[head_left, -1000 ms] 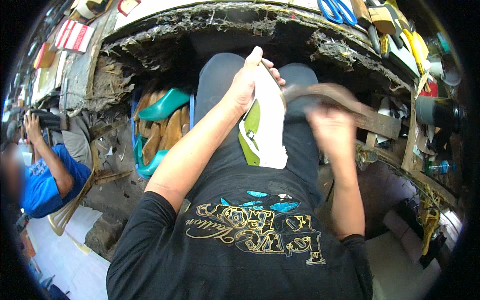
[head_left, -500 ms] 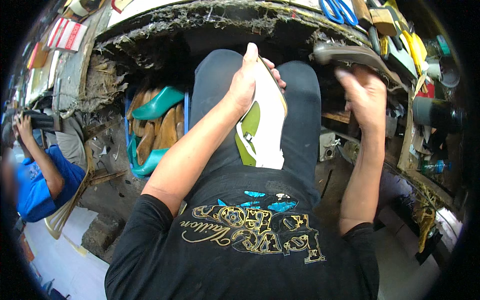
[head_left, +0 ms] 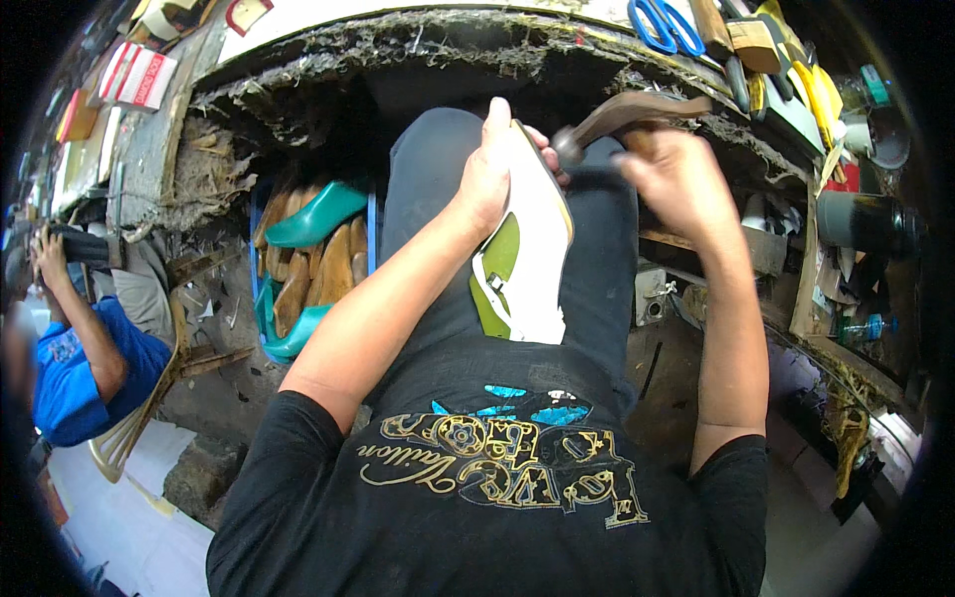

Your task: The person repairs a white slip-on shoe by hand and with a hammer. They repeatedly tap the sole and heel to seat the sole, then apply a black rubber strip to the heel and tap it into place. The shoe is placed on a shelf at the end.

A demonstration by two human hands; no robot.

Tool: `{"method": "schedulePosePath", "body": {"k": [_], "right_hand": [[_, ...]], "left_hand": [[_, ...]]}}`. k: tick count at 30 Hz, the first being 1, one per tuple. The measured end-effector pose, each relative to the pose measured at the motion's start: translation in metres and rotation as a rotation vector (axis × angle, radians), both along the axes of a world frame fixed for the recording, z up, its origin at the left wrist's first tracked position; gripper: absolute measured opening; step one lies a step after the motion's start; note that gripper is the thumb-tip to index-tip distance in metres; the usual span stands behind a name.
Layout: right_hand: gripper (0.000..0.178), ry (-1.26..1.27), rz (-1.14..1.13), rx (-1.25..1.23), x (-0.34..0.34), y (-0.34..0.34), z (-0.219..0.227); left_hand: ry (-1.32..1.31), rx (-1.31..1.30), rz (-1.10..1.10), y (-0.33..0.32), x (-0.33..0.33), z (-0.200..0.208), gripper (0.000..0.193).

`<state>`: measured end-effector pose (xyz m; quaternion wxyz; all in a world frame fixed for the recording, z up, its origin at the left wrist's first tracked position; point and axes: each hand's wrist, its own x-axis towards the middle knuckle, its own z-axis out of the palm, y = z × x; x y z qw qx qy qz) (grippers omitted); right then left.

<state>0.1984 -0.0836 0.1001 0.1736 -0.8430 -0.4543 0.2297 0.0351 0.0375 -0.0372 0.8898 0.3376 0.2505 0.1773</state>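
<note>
A white shoe (head_left: 535,234) with a small buckle rests between my thighs, its toe end pointing away from me. A green last (head_left: 495,301) shows through its open side. My left hand (head_left: 491,169) is wrapped round the toe end, thumb on the near side and fingertips over the far edge. To its right, my right hand (head_left: 681,179) grips a shoemaker's hammer (head_left: 637,111) by the handle, which is mostly hidden by the hand. The hammer's round face is close to the shoe's right edge; I cannot tell whether it touches.
A blue crate (head_left: 372,234) of wooden and green lasts stands by my left leg. The ragged workbench (head_left: 398,48) curves ahead, with blue-handled scissors (head_left: 667,25) and other tools at the right. A person in a blue shirt (head_left: 95,368) sits at the far left.
My right hand has swung the hammer leftward and down, from beside the bench edge to near the shoe. The left hand and shoe have hardly moved.
</note>
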Motion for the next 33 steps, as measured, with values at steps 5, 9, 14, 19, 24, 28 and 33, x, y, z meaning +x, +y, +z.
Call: {"method": "schedulePosePath", "body": {"k": [5,9,14,19,24,28,33], "right_hand": [[0.032,-0.075,0.002,-0.028,-0.01,0.006,-0.006],[0.028,-0.027,-0.073,0.042,-0.003,0.008,-0.001],[0.027,0.357,-0.007,0.109,-0.017,0.002,-0.002],[0.03,0.242,0.141,0.268,-0.009,-0.034,-0.006],[0.007,0.427,-0.242,0.613,-0.038,-0.061,0.028],[0.015,0.611,-0.102,0.942,-0.079,-0.044,0.033],[0.015,0.413,-0.034,0.752,-0.066,-0.029,0.027]], "left_hand": [[0.092,0.091,0.037,-0.003,0.002,0.0,0.076],[0.0,-0.007,0.006,-0.004,-0.001,0.002,0.076],[-0.044,0.009,-0.036,-0.009,-0.016,0.02,0.073],[0.078,0.608,-0.155,-0.004,-0.053,0.068,0.106],[0.038,1.121,0.023,0.005,-0.085,0.117,0.106],[0.163,1.367,0.04,0.008,-0.091,0.124,0.103],[0.156,1.285,0.061,0.003,-0.101,0.116,0.098]]}}
